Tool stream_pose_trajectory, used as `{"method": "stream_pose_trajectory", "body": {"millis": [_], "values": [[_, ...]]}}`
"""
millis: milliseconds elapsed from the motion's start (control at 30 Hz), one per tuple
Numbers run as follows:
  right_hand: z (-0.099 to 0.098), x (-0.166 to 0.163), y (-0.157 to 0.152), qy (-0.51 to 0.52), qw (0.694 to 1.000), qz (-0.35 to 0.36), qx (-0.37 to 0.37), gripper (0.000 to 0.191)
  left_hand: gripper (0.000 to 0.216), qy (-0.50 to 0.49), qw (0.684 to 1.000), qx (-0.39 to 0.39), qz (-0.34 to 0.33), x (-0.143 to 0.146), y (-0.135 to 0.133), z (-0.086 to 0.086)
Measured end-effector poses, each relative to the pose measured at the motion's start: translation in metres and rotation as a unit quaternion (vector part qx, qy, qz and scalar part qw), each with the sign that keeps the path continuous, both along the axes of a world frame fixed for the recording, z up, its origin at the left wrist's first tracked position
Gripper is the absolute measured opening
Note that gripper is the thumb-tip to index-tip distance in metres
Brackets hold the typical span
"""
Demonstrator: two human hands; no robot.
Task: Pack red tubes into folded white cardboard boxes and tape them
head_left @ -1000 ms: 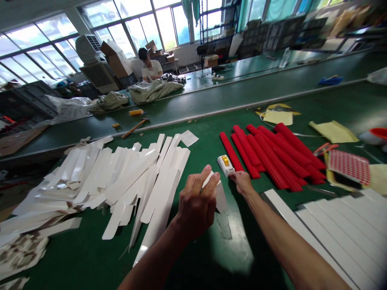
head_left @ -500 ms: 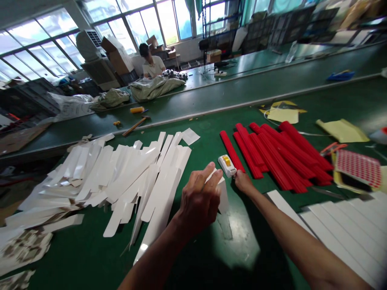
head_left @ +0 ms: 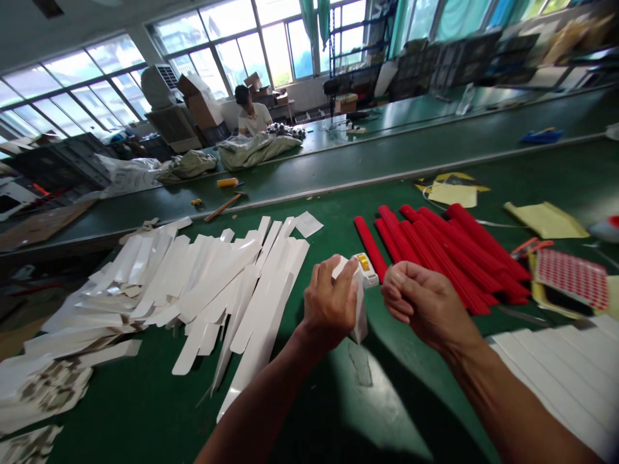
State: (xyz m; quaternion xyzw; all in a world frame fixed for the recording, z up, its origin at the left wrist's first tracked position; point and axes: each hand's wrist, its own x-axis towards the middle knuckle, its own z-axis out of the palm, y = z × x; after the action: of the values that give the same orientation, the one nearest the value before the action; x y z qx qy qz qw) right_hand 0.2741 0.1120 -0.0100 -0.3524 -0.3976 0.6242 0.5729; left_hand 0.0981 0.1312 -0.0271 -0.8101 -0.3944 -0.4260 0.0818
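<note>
We see the left hand (head_left: 333, 298) bent around a narrow white box (head_left: 360, 316), near the middle of the green table (head_left: 155, 412). Its fingers are opened only as wide as the box requires, and they grip it near the top. The box stands roughly upright; whether its lower end touches the table, we cannot tell.

To the right, the right hand (head_left: 423, 299) hangs apart from the box. Its fingers are curled inward and its thumb is pressed toward the forefinger; whether something thin is pinched there, we cannot tell.

Just at the far side of the box we find a white tape dispenser (head_left: 370, 278) with a yellow part, not held by either hand. Near to it lies a single red tube (head_left: 370, 248), and farther right is a pile of red tubes (head_left: 452, 254).

On the left we have many flat white strips (head_left: 271, 309), overlapping one another. On the near right, long white pieces (head_left: 556, 361) lie in a row, side by side.
</note>
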Motion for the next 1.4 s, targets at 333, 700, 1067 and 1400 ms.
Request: {"method": "stream_pose_trajectory", "body": {"millis": [333,700,1067,1400], "values": [[0.012,-0.026,-0.019,-0.162,0.986,-0.041,0.012,0.043,0.067,-0.021,1.000,0.008,0.002,0.010,-0.022,-0.003],[0.034,-0.020,-0.021,-0.156,0.976,0.012,-0.150,0.034,0.064,-0.048,0.998,0.027,-0.025,0.018,-0.035,-0.007],[-0.003,-0.026,-0.032,-0.131,0.988,-0.050,-0.069,0.058,0.052,-0.015,0.992,-0.088,-0.086,0.002,-0.041,0.009],[-0.111,-0.034,-0.020,-0.523,0.805,-0.232,0.155,0.038,0.072,-0.004,0.990,-0.124,-0.072,0.000,-0.046,0.012]]}}
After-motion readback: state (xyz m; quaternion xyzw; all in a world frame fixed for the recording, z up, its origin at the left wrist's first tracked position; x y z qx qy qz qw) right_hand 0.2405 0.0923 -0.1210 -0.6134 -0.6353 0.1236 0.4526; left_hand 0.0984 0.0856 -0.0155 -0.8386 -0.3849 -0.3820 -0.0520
